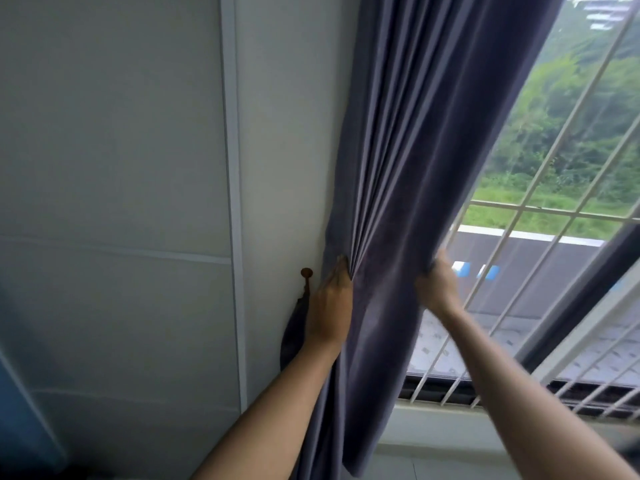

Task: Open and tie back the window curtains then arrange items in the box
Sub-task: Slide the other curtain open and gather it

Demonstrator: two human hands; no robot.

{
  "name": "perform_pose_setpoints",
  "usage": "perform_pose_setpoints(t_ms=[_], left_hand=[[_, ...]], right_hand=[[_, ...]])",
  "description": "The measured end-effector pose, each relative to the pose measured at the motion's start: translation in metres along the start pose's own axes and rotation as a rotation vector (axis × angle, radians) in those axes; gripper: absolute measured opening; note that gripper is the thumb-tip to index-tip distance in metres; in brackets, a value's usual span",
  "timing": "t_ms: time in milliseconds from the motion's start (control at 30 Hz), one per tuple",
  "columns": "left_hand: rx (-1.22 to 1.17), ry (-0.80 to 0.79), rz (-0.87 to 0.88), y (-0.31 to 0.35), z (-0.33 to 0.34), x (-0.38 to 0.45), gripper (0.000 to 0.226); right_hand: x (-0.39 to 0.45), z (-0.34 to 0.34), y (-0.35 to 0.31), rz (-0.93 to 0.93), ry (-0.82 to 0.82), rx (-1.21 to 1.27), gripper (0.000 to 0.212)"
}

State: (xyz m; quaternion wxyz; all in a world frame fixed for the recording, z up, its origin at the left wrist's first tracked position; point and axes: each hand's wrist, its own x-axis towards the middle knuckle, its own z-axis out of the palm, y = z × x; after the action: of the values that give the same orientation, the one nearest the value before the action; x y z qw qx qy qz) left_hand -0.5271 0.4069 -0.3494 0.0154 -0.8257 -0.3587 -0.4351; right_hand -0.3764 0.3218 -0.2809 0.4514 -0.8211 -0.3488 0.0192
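A grey-purple curtain (408,150) hangs gathered against the left side of the window. My left hand (329,306) grips the bunched folds at the curtain's left edge, close to the wall. My right hand (438,285) grips the curtain's right edge and holds it off the glass. On the wall just left of my left hand sits a small brown hook (306,272), with a dark fabric tie-back (294,336) hanging below it, partly hidden behind my left wrist. No box is in view.
White window bars (519,216) cover the uncovered glass on the right, with greenery and a road outside. The pale panelled wall (121,168) fills the left. A white sill (450,420) runs below the window. Something blue (20,403) stands at the lower left edge.
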Motion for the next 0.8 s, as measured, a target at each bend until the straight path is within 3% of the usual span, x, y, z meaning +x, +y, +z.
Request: perform_pose_setpoints(t_ms=[133,233,300,367,500,600,700,800], left_hand=[[-0.105,-0.114,-0.137,0.0,0.004,0.0,0.031],[-0.124,-0.081,-0.154,0.002,0.001,0.002,0.022],[-0.182,-0.048,-0.173,0.001,-0.001,0.001,0.039],[-0.233,-0.023,-0.195,0.001,-0.004,-0.001,0.052],[-0.218,0.008,-0.187,0.002,-0.006,-0.001,0.053],[-0.173,-0.018,-0.167,0.01,-0.013,-0.001,0.05],[-0.196,-0.016,-0.116,0.017,-0.02,-0.005,0.071],[-0.173,-0.115,-0.09,0.017,-0.021,-0.001,0.082]], right_hand=[[-0.048,0.059,0.0,-0.2,-0.146,-0.028,0.055],[-0.067,0.088,0.0,-0.259,-0.185,0.009,0.052],[-0.074,0.095,-0.003,-0.182,-0.22,0.051,0.042],[-0.081,0.099,-0.006,-0.18,-0.244,0.056,0.047],[-0.085,0.104,-0.007,-0.272,-0.242,-0.068,0.059],[-0.092,0.109,0.0,-0.239,-0.283,-0.121,0.043],[-0.098,0.112,0.006,-0.15,-0.301,-0.138,0.018],[-0.097,0.115,0.006,-0.146,-0.306,-0.179,0.014]])
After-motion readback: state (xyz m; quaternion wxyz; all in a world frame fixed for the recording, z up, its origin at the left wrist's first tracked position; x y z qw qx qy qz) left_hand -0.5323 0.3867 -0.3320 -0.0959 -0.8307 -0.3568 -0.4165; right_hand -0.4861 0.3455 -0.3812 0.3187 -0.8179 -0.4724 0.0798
